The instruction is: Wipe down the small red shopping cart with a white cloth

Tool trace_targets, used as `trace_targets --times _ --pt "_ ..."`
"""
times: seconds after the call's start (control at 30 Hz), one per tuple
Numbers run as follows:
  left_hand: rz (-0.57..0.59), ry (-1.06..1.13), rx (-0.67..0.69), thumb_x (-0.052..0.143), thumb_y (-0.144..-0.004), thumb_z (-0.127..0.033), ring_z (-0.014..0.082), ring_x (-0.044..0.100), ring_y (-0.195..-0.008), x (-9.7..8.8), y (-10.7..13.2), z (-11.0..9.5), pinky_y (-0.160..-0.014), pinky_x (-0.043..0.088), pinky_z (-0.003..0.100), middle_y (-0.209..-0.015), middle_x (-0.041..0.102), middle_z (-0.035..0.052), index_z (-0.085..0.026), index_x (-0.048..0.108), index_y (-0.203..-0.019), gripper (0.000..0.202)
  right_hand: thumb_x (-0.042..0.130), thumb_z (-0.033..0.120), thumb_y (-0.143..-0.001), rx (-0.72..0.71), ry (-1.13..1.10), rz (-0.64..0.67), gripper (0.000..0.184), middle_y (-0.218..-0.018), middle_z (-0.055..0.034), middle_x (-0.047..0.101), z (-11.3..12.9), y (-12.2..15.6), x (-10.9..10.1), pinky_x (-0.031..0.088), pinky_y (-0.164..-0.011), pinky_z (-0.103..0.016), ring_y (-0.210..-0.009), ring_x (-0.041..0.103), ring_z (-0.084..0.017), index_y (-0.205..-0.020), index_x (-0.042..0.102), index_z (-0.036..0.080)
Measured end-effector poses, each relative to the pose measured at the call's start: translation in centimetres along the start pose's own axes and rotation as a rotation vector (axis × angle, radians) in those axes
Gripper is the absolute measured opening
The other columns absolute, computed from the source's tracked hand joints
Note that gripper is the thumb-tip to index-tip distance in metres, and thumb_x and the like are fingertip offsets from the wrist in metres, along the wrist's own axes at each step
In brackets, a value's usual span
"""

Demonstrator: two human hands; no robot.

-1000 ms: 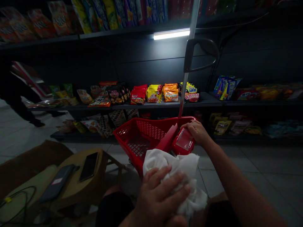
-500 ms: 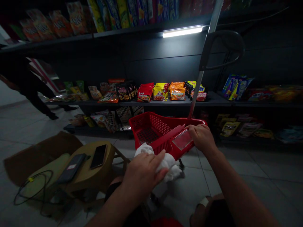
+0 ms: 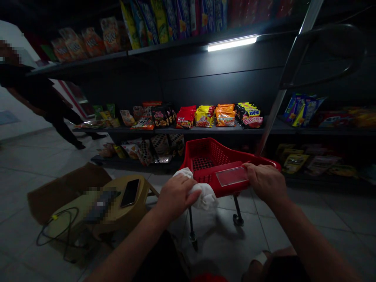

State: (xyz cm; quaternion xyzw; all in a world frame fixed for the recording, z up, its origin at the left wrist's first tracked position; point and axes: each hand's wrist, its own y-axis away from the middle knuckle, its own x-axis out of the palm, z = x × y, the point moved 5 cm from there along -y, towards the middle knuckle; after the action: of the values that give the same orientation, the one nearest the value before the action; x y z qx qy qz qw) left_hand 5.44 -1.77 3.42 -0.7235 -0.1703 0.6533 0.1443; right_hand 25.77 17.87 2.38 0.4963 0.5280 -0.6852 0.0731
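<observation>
A small red shopping cart [image 3: 202,175] stands in front of me on dark wheeled legs, with a clear label panel on its near edge. My left hand [image 3: 176,196] is closed around a crumpled white cloth [image 3: 205,196], pressed to the near left side of the cart's basket. At the near right edge, my right hand [image 3: 266,182] grips the cart's rim, its fingers curled over it. A metal pole [image 3: 282,94] with a dark looped handle rises from the cart's right side. The cart's far right part is partly hidden behind my right hand.
A yellow stool [image 3: 139,196] on my left bears a phone [image 3: 130,192] and a blurred dark device. Behind it lie an open cardboard box [image 3: 67,188] and a black cable [image 3: 58,215]. Shelves [image 3: 164,131] of snack packets run across ahead. A person [image 3: 44,98] stands at far left.
The cart has swung to the right and turned, so its wheels show more. Both hands moved along with it, still holding cloth and rim. The person at left shows higher up.
</observation>
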Motion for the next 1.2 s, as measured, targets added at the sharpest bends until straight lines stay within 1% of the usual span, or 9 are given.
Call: trace_targets --times 0.13,0.23,0.37,0.47,0.53,0.8,0.93,1.03,1.2 --pt "-0.048 -0.210 -0.072 0.039 -0.099 -0.044 0.0276 0.063 -0.085 1.2 -2.1 -4.2 -0.077 0.049 0.044 -0.086 0.068 0.0102 -0.017 0.066 -0.094 0.039 0.030 0.030 -0.101 0.059 0.035 -0.042 0.045 -0.077 -0.0091 0.073 1.0 0.7 -0.3 0.041 -0.082 -0.038 -0.072 0.064 -0.022 -0.101 0.073 0.016" --pt "-0.140 -0.200 0.072 0.044 -0.097 -0.051 0.0281 0.063 -0.093 1.4 -1.6 -5.1 -0.084 0.048 0.045 -0.099 0.070 0.0118 -0.014 0.062 -0.114 0.044 0.031 0.032 -0.102 0.026 0.018 -0.046 0.045 -0.083 -0.0096 0.075 0.7 0.8 -0.6 0.042 -0.083 -0.037 -0.075 0.066 -0.022 -0.103 0.073 0.016" --pt "-0.178 -0.091 0.261 0.053 -0.093 -0.054 0.0251 0.062 -0.102 0.6 1.4 -0.7 -0.092 0.047 0.042 -0.109 0.070 0.0088 -0.019 0.058 -0.124 0.047 0.036 0.045 -0.102 -0.128 -0.073 0.055 0.042 -0.101 -0.0073 0.075 -1.2 0.7 -0.6 0.044 -0.083 -0.035 -0.088 0.067 -0.021 -0.117 0.068 0.022" --pt "-0.152 -0.023 0.196 0.051 -0.094 -0.052 0.0243 0.061 -0.105 -0.3 2.8 2.5 -0.094 0.048 0.039 -0.108 0.068 0.0093 -0.019 0.062 -0.116 0.040 0.037 0.043 -0.101 -0.208 -0.128 0.077 0.038 -0.092 -0.0049 0.074 -2.4 0.8 -0.5 0.042 -0.092 -0.036 -0.089 0.065 -0.020 -0.092 0.069 0.023" --pt "-0.138 -0.067 0.079 0.049 -0.096 -0.049 0.0254 0.060 -0.102 -0.5 2.7 2.8 -0.091 0.048 0.041 -0.105 0.068 0.0093 -0.019 0.064 -0.110 0.036 0.038 0.036 -0.101 -0.186 -0.086 0.051 0.038 -0.078 -0.0049 0.069 -2.5 0.9 -0.5 0.040 -0.093 -0.038 -0.083 0.063 -0.021 -0.074 0.062 0.022" --pt "-0.106 -0.283 -0.129 0.035 -0.096 -0.062 0.0226 0.061 -0.087 0.5 -0.3 -4.3 -0.072 0.046 0.037 -0.105 0.067 0.0077 -0.024 0.050 -0.141 0.061 0.038 0.024 -0.099 -0.161 0.050 -0.043 0.035 -0.071 -0.0041 0.064 -0.3 1.9 -1.2 0.039 -0.085 -0.036 -0.077 0.060 -0.020 -0.070 0.057 0.022" --pt "-0.096 -0.261 -0.136 0.028 -0.095 -0.068 0.0228 0.062 -0.084 0.8 -1.3 -5.7 -0.067 0.046 0.035 -0.103 0.066 0.0073 -0.026 0.049 -0.143 0.067 0.036 0.025 -0.099 -0.155 0.078 -0.052 0.035 -0.071 -0.0046 0.064 -0.7 2.2 -1.3 0.038 -0.084 -0.035 -0.079 0.060 -0.020 -0.070 0.056 0.022" --pt "-0.072 -0.246 -0.029 0.030 -0.093 -0.070 0.0220 0.062 -0.084 0.3 -0.9 -3.9 -0.066 0.046 0.033 -0.101 0.066 0.0070 -0.025 0.049 -0.141 0.068 0.036 0.025 -0.099 -0.176 0.111 -0.053 0.035 -0.070 -0.0043 0.064 -0.5 2.4 -1.4 0.038 -0.082 -0.034 -0.076 0.058 -0.020 -0.070 0.055 0.022" --pt "-0.055 -0.176 0.108 0.037 -0.097 -0.061 0.0216 0.065 -0.096 -0.8 2.0 3.0 -0.084 0.049 0.034 -0.103 0.070 0.0081 -0.020 0.059 -0.125 0.055 0.038 0.025 -0.098 -0.173 0.121 -0.073 0.036 -0.063 -0.0031 0.061 1.8 3.1 -2.6 0.035 -0.080 -0.034 -0.067 0.055 -0.018 -0.066 0.055 0.021"
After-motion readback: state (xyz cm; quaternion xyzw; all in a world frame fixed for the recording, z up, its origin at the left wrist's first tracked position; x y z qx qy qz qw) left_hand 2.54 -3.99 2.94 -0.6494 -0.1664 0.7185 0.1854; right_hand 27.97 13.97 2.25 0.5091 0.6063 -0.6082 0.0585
